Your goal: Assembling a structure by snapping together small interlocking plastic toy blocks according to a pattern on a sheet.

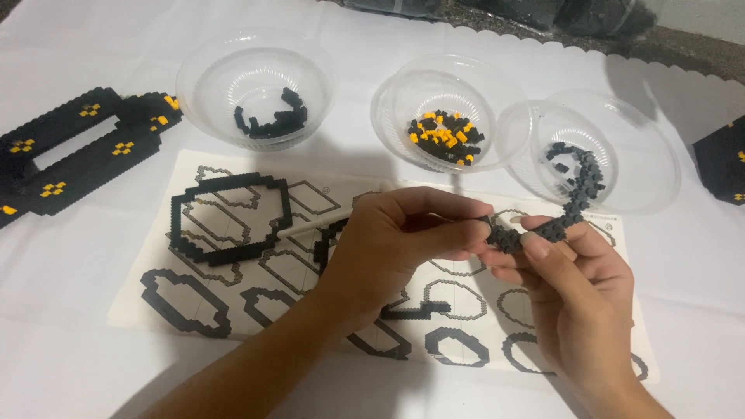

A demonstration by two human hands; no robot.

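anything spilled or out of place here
Nothing stands out. The small bricks sit inside the three clear bowls, none spilled on the white cloth. The instruction sheet lies flat. The left hand and right hand hold a curved black brick strip above it.

The left hand (392, 240) and right hand (574, 291) meet above a printed sheet (155, 299), both pinching a curved strip of black bricks (570, 209). The left hand also holds a thin white stick (310, 226). Three clear bowls (256, 85) with small bricks stand beyond on the table (62, 256).
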